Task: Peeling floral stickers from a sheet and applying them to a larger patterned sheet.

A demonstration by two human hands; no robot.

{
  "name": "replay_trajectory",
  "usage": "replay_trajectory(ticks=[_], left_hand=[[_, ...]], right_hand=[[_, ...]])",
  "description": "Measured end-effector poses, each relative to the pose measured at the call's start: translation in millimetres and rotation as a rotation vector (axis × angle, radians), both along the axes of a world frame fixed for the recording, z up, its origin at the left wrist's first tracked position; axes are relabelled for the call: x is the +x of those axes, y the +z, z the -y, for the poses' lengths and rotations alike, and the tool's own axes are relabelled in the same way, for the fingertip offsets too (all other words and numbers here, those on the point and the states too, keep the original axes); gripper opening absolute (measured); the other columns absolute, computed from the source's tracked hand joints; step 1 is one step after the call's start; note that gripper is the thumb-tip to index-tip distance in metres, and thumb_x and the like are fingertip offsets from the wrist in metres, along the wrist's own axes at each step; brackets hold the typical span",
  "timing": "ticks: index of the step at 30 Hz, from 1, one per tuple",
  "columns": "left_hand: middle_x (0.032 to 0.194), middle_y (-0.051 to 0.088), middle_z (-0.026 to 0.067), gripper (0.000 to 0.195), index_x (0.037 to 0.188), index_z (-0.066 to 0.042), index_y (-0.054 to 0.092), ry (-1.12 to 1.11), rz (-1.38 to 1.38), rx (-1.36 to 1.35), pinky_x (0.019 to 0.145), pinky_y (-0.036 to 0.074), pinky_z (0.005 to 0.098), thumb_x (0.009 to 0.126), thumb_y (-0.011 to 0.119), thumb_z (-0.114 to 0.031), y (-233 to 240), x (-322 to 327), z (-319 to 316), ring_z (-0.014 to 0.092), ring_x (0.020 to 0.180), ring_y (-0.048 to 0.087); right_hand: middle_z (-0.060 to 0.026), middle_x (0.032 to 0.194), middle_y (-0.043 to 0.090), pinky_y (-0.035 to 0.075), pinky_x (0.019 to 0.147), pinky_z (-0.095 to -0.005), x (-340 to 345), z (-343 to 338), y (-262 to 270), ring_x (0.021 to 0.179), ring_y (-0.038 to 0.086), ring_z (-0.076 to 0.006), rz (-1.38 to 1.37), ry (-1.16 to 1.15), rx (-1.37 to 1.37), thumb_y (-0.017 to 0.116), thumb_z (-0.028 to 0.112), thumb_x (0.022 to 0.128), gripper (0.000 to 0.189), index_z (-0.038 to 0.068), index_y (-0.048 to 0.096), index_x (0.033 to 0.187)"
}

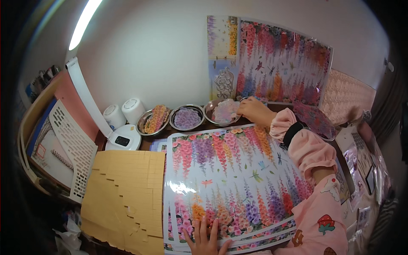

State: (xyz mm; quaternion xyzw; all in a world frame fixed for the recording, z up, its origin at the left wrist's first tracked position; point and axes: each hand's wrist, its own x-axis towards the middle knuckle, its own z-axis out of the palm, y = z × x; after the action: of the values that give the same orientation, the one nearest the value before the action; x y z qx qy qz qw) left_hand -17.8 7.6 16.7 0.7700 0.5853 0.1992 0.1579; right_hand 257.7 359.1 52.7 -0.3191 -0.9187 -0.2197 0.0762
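My left hand (205, 239) lies flat with fingers spread on the near edge of a stack of glossy printed floral sheets (236, 178). The top sheet shows hanging and upright flower spikes with dragonflies between them. At the back of the table, my right hand (256, 111) reaches to a bowl mostly hidden behind it, at the right end of a row. Its fingertips are bent down out of sight, so I cannot tell what they hold. Beside it stands a metal bowl of pale pink flower cutouts (224, 111). Further left are bowls of purple cutouts (187, 118) and orange-pink cutouts (157, 119).
Left of the sheets lies a slit yellow paper sheet (124, 194). Behind it stand a desk lamp (122, 137) and two white containers (133, 110). A white perforated rack (71, 153) borders the left. Floral prints (283, 60) lean against the wall; clear packets (363, 165) lie right.
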Motion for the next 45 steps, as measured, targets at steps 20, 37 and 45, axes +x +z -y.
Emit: replay_trajectory(ticks=[20,37,45], left_hand=[[0.141,0.02,0.0153,0.068,0.133,-0.011,0.03,-0.009,0.028,-0.021,0.096,0.015,0.0578,0.077,0.059,-0.035,0,-2,0,0.033,0.129,0.018],[0.135,0.023,0.0228,0.08,0.131,0.006,0.019,0.002,0.058,0.098,0.102,0.006,0.0536,0.072,0.063,-0.027,2,-5,1,0.037,0.127,0.019],[0.131,0.031,0.0215,0.066,0.128,0.007,0.022,0.189,0.379,0.402,0.103,0.011,0.0485,0.077,0.055,-0.021,-13,-12,19,0.038,0.124,0.023]], right_hand=[[0.0011,0.072,0.059,0.039,0.052,-0.0225,20,-13,15,0.063,0.052,-0.0057,-1.46,-0.364,-0.637,0.058,0.022,0.081,0.022,0.002,0.063,0.088],[0.0025,0.079,0.057,0.039,0.063,-0.0173,21,158,91,0.073,0.05,-0.0029,-1.253,-0.294,-0.912,0.056,0.021,0.083,0.02,0.006,0.061,0.095],[-0.0015,0.08,0.059,0.04,0.063,-0.0197,26,263,82,0.072,0.053,-0.0066,-1.337,-0.392,-0.794,0.056,0.013,0.081,0.015,0.002,0.056,0.092]])
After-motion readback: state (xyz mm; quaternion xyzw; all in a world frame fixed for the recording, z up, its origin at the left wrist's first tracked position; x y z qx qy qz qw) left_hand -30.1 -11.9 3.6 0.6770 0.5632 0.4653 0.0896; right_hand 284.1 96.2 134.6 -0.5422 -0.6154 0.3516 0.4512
